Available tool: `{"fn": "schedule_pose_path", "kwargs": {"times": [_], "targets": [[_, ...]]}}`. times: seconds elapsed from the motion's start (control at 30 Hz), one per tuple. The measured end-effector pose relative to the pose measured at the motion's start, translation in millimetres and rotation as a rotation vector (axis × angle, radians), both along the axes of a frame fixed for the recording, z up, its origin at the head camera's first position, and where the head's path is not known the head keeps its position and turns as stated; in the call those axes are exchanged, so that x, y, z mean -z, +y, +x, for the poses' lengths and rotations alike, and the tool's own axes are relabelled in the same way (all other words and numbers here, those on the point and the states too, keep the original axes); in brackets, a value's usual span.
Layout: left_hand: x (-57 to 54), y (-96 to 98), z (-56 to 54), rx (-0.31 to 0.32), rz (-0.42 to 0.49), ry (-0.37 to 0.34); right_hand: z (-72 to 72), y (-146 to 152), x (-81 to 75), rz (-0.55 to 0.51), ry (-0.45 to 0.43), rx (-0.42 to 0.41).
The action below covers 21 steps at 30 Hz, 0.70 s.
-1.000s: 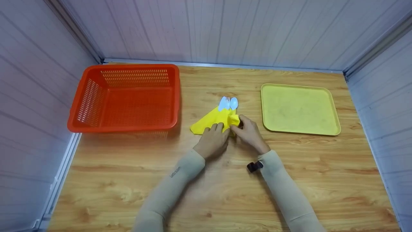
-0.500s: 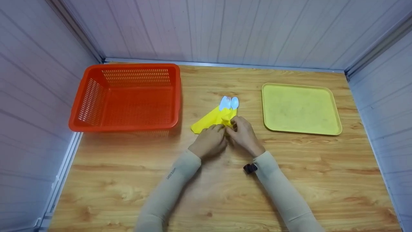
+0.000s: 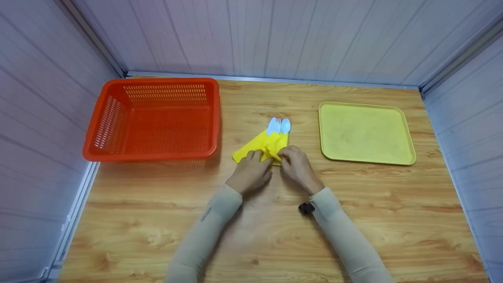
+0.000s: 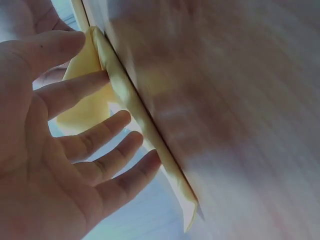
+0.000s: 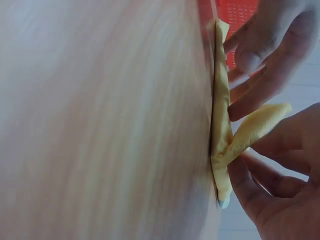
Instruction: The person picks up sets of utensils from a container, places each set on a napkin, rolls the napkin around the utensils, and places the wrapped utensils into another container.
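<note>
A yellow napkin point(image 3: 251, 147) lies at mid-table, partly folded over a white plastic knife point(image 3: 271, 126), fork point(image 3: 278, 125) and spoon point(image 3: 285, 125). Only their upper ends stick out; the handles are hidden under the cloth. My left hand point(image 3: 251, 173) rests on the napkin's near left part, and in the left wrist view its fingers point(image 4: 100, 142) reach fairly straight onto the cloth edge. On the other side my right hand point(image 3: 299, 168) pinches a raised flap of the napkin between thumb and finger. That flap point(image 5: 257, 127) stands up from the flat roll in the right wrist view.
A red-orange plastic basket point(image 3: 217, 118) with slotted walls stands at the back left. To the right lies a flat yellow tray point(image 3: 367, 133). White panel walls point(image 3: 251, 39) enclose the wooden table point(image 3: 255, 239) on the back and sides.
My right hand has drawn the napkin's right flap leftward over the cutlery handles. The left hand has slid slightly left and toward me. Basket, tray and cutlery stay in place.
</note>
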<state>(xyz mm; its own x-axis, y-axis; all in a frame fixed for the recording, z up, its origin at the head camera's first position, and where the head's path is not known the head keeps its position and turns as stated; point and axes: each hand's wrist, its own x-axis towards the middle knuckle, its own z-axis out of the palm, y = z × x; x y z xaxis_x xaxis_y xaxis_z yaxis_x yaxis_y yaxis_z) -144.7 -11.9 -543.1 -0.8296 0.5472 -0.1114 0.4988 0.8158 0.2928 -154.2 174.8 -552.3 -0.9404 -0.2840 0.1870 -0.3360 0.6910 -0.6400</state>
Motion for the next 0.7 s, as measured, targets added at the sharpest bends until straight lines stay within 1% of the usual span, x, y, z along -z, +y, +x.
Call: {"fn": "schedule_pose_path", "kwargs": {"times": [0.23, 0.33, 0.37, 0.4, 0.5, 0.53, 0.57, 0.6, 0.63, 0.67, 0.7], "targets": [[-4.5, -6.9, 1.4, -0.025, 0.021, -0.057, 0.6, -4, 0.3, 0.044, 0.008, -0.031], [-6.6, -8.5, 5.2, -0.053, 0.010, -0.048, 2.1, -6, 1.1, 0.070, 0.010, -0.021], [-7.7, -8.5, 7.2, -0.072, -0.003, -0.021, 2.5, -7, 1.3, 0.078, 0.015, -0.019], [-8.6, -8.2, 9.8, -0.095, -0.017, 0.025, 2.8, -7, 1.5, 0.084, 0.020, -0.019], [-11.8, -4.4, 19.5, -0.162, -0.049, 0.203, 3.5, -9, 2.3, 0.093, 0.044, -0.019], [-13.1, -2.4, 23.1, -0.169, -0.057, 0.262, 3.5, -10, 2.3, 0.096, 0.051, -0.019], [-13.9, 0.4, 26.7, -0.172, -0.067, 0.301, 3.4, -11, 2.0, 0.102, 0.056, -0.018], [-13.7, 3.4, 30.0, -0.157, -0.078, 0.330, 3.4, -11, 1.8, 0.108, 0.057, -0.014], [-13.2, 6.6, 33.1, -0.132, -0.091, 0.342, 3.5, -12, 1.8, 0.113, 0.058, -0.010], [-12.1, 9.5, 36.0, -0.104, -0.113, 0.343, 3.4, -12, 2.2, 0.118, 0.057, -0.008], [-10.5, 11.9, 38.3, -0.078, -0.138, 0.328, 3.4, -13, 2.7, 0.124, 0.059, -0.010]]}}
